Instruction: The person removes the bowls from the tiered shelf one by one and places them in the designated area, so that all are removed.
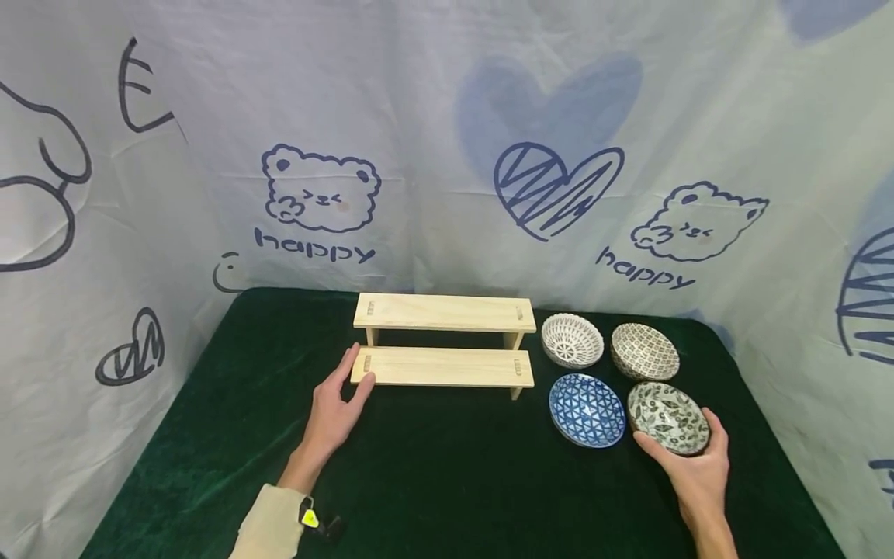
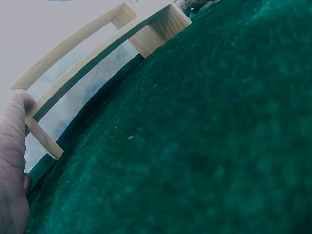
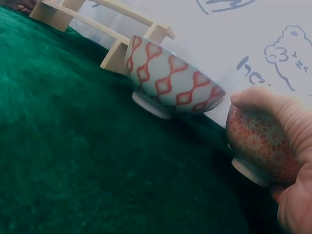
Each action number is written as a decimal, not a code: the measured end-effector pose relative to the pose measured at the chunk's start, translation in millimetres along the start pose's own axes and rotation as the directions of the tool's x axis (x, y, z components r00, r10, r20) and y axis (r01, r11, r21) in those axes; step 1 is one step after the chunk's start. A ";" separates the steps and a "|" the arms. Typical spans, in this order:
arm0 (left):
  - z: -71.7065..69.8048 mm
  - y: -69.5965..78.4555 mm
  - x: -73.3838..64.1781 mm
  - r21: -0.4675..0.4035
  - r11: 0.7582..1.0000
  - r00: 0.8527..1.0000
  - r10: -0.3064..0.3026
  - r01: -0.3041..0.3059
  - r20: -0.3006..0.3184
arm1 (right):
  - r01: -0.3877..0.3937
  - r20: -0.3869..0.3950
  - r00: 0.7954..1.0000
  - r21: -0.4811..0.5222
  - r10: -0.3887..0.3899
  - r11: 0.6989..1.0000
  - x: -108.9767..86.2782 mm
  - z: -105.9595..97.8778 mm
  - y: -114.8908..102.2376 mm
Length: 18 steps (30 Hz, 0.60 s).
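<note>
A pale wooden two-step display stand [image 1: 443, 366] stands on the table, its lower board in front of the higher one. My left hand [image 1: 334, 411] holds the left end of the lower board, thumb at its front edge; the left wrist view shows the thumb [image 2: 17, 109] against the board's end. On the right, my right hand [image 1: 698, 466] grips the rim of a bowl [image 1: 668, 418] with a dark floral inside. That bowl's outside [image 3: 261, 141] is reddish with flower shapes. Beside it sits a blue triangle-patterned bowl [image 1: 587, 410], whose outside [image 3: 170, 78] has red diamonds.
Behind these two stand a white patterned bowl [image 1: 572, 341] and a beige patterned bowl [image 1: 645, 351], close together to the right of the stand. Dark green cloth [image 1: 447, 481] covers the table. A printed white curtain [image 1: 433, 116] hangs at the back and sides.
</note>
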<state>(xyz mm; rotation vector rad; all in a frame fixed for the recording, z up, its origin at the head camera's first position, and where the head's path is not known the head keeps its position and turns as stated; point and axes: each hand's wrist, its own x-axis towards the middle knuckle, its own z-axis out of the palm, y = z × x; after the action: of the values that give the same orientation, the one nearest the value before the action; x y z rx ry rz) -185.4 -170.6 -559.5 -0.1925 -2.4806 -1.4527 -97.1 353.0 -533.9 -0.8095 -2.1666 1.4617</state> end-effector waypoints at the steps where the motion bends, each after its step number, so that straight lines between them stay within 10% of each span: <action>1: 0.0 0.3 -0.5 0.000 1.000 1.000 0.000 0.000 0.001 | -0.003 0.003 1.000 -0.007 0.003 1.000 0.4 0.0 1.5; 18: 0.4 -1.3 -0.2 0.010 1.000 1.000 -0.004 0.004 0.005 | -0.065 0.119 0.990 -0.117 0.078 0.991 9.0 -7.0 3.3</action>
<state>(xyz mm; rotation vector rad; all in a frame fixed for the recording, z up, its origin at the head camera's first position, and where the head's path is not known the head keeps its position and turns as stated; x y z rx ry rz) -185.5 -170.8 -560.8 -0.1898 -2.4931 -1.4425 -98.8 364.8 -534.3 -0.8648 -2.3524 1.4705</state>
